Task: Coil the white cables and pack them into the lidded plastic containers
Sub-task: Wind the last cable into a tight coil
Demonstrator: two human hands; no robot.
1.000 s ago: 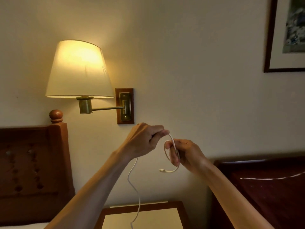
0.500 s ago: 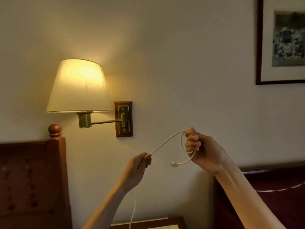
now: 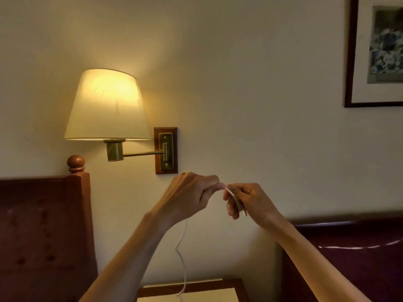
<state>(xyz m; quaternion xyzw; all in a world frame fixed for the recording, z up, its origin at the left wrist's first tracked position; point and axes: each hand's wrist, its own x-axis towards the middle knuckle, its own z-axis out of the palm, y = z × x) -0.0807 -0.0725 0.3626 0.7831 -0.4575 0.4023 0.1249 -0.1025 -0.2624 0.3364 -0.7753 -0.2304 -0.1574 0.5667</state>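
Below your grip stands the table. Your left hand pinches the white cable, whose slack hangs down from it to the table. Your right hand, almost touching it, grasps the cable's gathered loops.

cable at lower centre: white. lamp shade at left: cream, glowing yellow. lamp arm: brass, on a reddish-brown wall plate. headboard at lower left: dark red-brown wood. wall: plain cream. picture frame at upper right: dark, print mottled blue.
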